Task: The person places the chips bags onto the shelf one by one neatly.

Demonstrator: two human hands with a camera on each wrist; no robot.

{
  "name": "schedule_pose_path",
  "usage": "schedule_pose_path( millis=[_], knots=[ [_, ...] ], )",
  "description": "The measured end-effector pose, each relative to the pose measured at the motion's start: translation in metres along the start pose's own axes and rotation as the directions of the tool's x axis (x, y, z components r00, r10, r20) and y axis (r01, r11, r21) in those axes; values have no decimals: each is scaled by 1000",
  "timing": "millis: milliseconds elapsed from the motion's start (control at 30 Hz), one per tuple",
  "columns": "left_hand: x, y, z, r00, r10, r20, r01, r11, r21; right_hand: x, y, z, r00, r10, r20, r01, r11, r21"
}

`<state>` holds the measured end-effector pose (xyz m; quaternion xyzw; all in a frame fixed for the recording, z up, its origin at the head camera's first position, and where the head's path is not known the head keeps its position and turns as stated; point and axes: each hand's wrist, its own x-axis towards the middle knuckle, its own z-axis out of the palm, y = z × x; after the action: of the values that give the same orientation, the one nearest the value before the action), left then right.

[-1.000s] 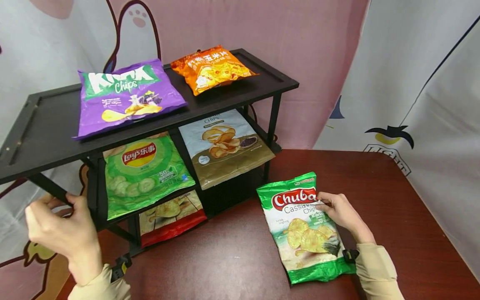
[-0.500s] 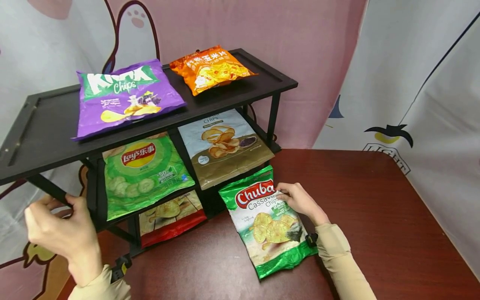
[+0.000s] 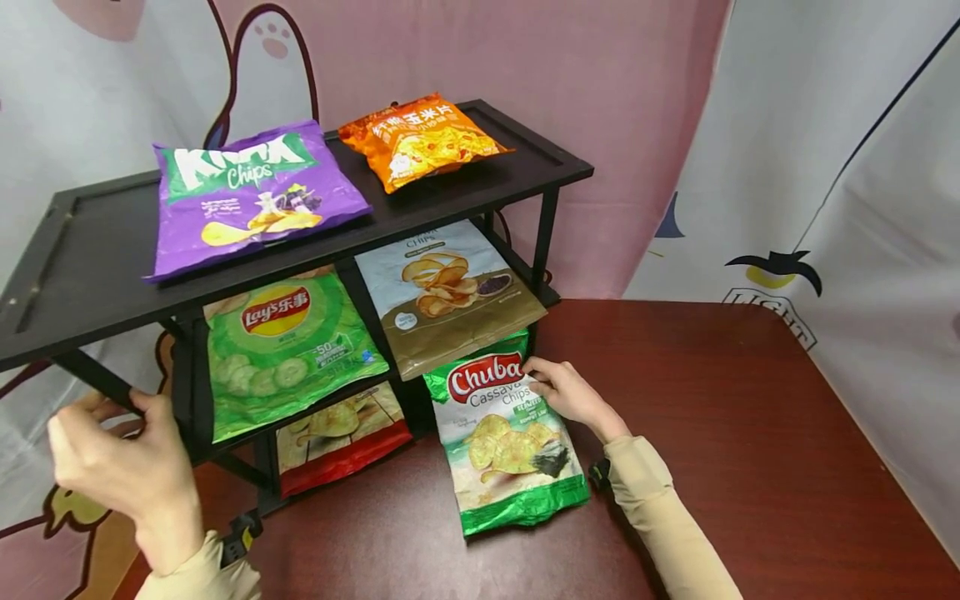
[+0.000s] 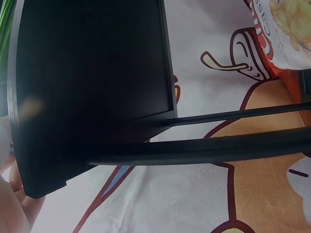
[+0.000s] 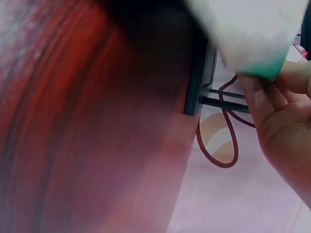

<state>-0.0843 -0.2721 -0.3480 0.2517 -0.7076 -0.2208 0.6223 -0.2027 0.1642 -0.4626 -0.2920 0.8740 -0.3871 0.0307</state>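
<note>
My right hand (image 3: 573, 396) pinches the upper right edge of a green and white Chuba cassava chip bag (image 3: 498, 492). The bag's top end is partly hidden beneath the overhanging brown and pale blue chip bag (image 3: 450, 333) on the middle shelf. In the right wrist view, thumb and fingers close on the bag's blurred edge. My left hand (image 3: 123, 467) grips the left front of a black shelf rack (image 3: 97, 250); its fingertips are partly hidden behind the frame. Beside it on the middle shelf lies a green Lay's chip bag (image 3: 288, 375).
A purple chip bag (image 3: 255, 196) and an orange one (image 3: 423, 142) lie on the top shelf. On the bottom level rests a red and tan chip bag (image 3: 341, 442). The brown wooden table (image 3: 720, 417) extends to the right; printed curtains (image 3: 540, 75) hang behind.
My right hand has carried the Chuba bag leftward to the rack, and its top end has slid under the overhanging brown bag. My left hand stays on the rack.
</note>
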Motion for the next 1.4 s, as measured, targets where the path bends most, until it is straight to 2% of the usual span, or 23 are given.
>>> schedule_pose_path(
  millis=[100,167,267,367,500,567,633,700,800,867,933,1100,1300,1333,1400],
  knots=[
    [0,-1,0,1000,-4,1,4,1000,0,7,-1,5,999,18,-34,-19,999,-26],
    [0,-1,0,1000,-4,2,4,1000,4,12,-3,7,997,67,-35,-68,997,-26],
    [0,-1,0,1000,-8,5,8,1000,10,17,-6,9,992,128,-9,-128,991,-46],
    [0,-2,0,1000,-6,5,6,1000,10,15,-16,7,984,169,51,-165,984,-71],
    [1,-1,0,1000,7,-3,-7,1000,2,1,-37,2,987,137,90,-117,973,-199],
    [1,-1,0,1000,16,-5,-16,1000,-1,-11,-50,1,991,78,110,-44,957,-285],
    [1,-1,1,1000,20,-7,-20,1000,-6,-24,-63,0,986,35,162,25,935,-353],
    [0,-2,1,1000,23,-9,-23,1000,-5,-36,-74,2,970,26,240,74,914,-399],
    [0,-3,2,1000,22,-13,-22,1000,-5,-50,-81,8,928,107,357,71,890,-451],
    [0,-4,2,1000,25,-11,-25,1000,-5,-55,-80,15,903,153,402,65,874,-481],
    [0,-5,3,1000,30,-10,-30,1000,-6,-57,-76,21,894,167,415,72,862,-501],
    [0,-4,2,999,33,-10,-33,999,-7,-54,-60,34,911,99,400,133,849,-512],
    [0,-2,2,1000,4,-18,-5,1000,-3,-47,-51,37,923,47,381,153,866,-477],
    [0,-2,1,1000,5,-18,-5,1000,-4,-47,-50,38,930,40,364,145,873,-466],
    [0,-2,2,1000,12,-18,-12,1000,-9,-46,-48,40,959,5,283,133,875,-466]
  ],
)
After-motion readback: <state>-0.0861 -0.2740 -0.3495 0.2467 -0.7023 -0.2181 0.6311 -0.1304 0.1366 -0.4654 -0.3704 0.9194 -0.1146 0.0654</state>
